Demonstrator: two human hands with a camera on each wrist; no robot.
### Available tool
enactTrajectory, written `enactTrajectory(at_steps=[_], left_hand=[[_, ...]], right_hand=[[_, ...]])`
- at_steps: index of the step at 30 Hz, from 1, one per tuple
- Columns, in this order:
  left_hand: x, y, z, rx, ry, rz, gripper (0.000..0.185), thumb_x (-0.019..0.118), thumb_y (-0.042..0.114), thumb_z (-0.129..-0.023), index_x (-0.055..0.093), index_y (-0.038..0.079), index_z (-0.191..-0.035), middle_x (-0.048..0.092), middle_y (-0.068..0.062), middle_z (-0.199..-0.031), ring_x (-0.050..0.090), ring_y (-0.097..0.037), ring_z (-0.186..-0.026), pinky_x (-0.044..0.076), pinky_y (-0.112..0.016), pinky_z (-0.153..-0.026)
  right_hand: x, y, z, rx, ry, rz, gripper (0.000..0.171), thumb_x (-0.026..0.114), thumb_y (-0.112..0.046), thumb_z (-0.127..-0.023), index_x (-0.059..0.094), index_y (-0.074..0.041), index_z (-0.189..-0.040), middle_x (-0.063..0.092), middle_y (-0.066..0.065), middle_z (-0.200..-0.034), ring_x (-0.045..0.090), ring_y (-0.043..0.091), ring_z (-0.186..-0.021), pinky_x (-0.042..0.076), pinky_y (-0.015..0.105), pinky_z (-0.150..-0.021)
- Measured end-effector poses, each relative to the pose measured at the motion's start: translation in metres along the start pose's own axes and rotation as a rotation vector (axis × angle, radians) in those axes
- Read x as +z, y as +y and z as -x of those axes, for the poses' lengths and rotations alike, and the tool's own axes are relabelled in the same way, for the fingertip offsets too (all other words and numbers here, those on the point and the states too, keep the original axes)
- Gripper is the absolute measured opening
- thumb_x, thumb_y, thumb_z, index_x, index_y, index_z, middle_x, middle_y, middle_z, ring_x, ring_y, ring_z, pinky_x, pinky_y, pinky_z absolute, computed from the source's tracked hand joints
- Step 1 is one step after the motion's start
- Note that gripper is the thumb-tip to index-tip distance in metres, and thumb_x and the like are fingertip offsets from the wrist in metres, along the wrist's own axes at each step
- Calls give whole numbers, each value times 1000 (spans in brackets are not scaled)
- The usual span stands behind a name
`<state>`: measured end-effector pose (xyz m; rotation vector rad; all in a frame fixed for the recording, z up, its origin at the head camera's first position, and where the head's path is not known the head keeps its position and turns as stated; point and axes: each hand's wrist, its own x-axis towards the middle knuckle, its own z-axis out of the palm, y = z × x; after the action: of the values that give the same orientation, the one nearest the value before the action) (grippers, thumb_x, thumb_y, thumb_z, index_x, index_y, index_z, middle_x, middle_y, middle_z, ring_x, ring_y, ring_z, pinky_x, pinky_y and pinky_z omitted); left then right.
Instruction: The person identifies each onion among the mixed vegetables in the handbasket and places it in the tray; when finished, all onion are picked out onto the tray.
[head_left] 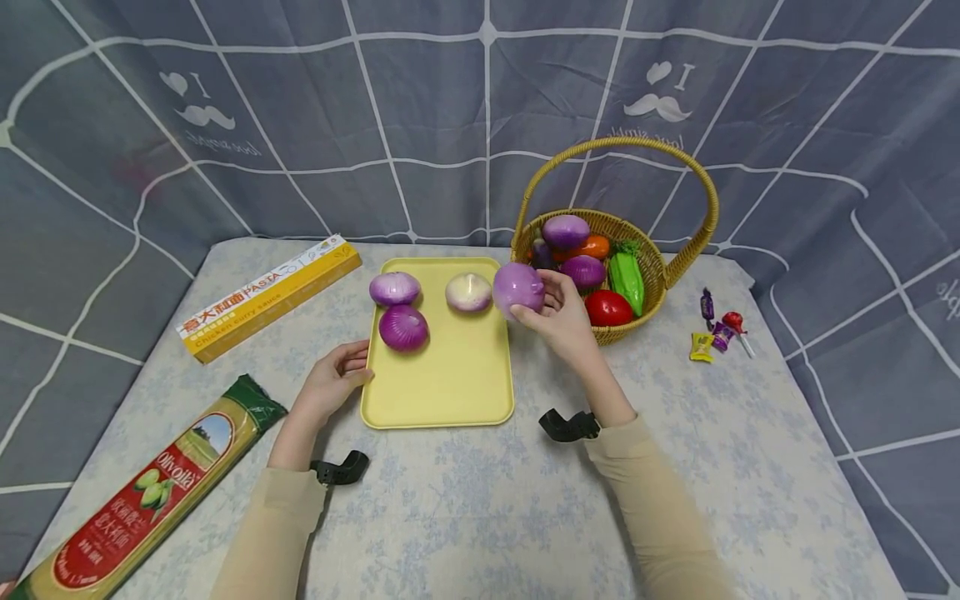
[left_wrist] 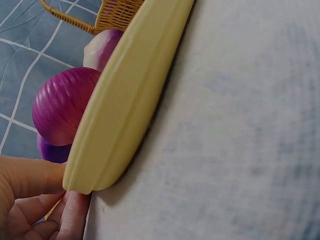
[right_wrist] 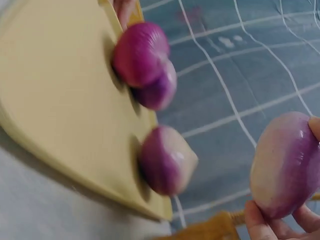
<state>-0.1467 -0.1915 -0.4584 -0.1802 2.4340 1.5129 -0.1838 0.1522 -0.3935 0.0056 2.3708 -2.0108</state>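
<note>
Floral tablecloth, right hand (head_left: 564, 321) grip closed around purple onion (head_left: 518, 287) above yellow tray (head_left: 450, 392), left hand (head_left: 333, 385) pinching tray edge.

A pale yellow tray (head_left: 450, 392) carries two deep purple onions (head_left: 402, 327) and one white-and-purple onion (head_left: 468, 292). The tablecloth (head_left: 525, 517) is pale with a faint blue floral print. The backdrop curtain (head_left: 375, 108) is grey-blue with white grid lines. The wicker basket (head_left: 660, 275) is tan.
</note>
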Motion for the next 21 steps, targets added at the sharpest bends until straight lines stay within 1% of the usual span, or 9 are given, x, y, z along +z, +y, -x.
enactTrajectory(at_steps=[2, 5, 10, 15, 21], left_hand=[[0, 0, 0, -4, 2, -2, 55, 58, 6, -97, 40, 1, -148, 52, -21, -137, 51, -29, -123, 45, -8, -82], [1, 0, 0, -4, 5, -3, 55, 58, 6, -97, 40, 1, -148, 52, -21, -137, 51, -29, -123, 45, -8, -82], [1, 1, 0, 1, 4, 0, 55, 58, 5, -96, 40, 1, -148, 53, -21, -137, 52, -29, -123, 45, -8, -82], [1, 1, 0, -6, 4, -1, 55, 59, 6, -97, 40, 1, -148, 53, -21, -137, 52, -29, -124, 45, -8, -83], [1, 2, 1, -14, 1, 6, 55, 59, 6, -97, 39, 1, -148, 52, -21, -138, 51, -30, -125, 47, -9, -85]], right_hand=[[8, 4, 3, -9, -28, -10, 74, 78, -9, -83, 36, -2, -144, 52, 19, -138, 52, 29, -120, 45, 42, -107], [19, 12, 5, 2, -72, -5, 76, 79, -11, -82, 36, -2, -144, 51, 18, -139, 52, 30, -123, 44, 43, -108], [35, 22, 7, 33, -133, 62, 80, 82, -16, -80, 37, -3, -144, 50, 18, -138, 53, 32, -125, 44, 43, -109], [46, 30, 7, 48, -151, 177, 82, 85, -24, -76, 40, -6, -143, 51, 17, -138, 55, 33, -124, 47, 44, -106], [52, 39, 6, 16, -153, 328, 82, 87, -30, -73, 45, -7, -140, 51, 13, -139, 56, 30, -121, 49, 44, -100]])
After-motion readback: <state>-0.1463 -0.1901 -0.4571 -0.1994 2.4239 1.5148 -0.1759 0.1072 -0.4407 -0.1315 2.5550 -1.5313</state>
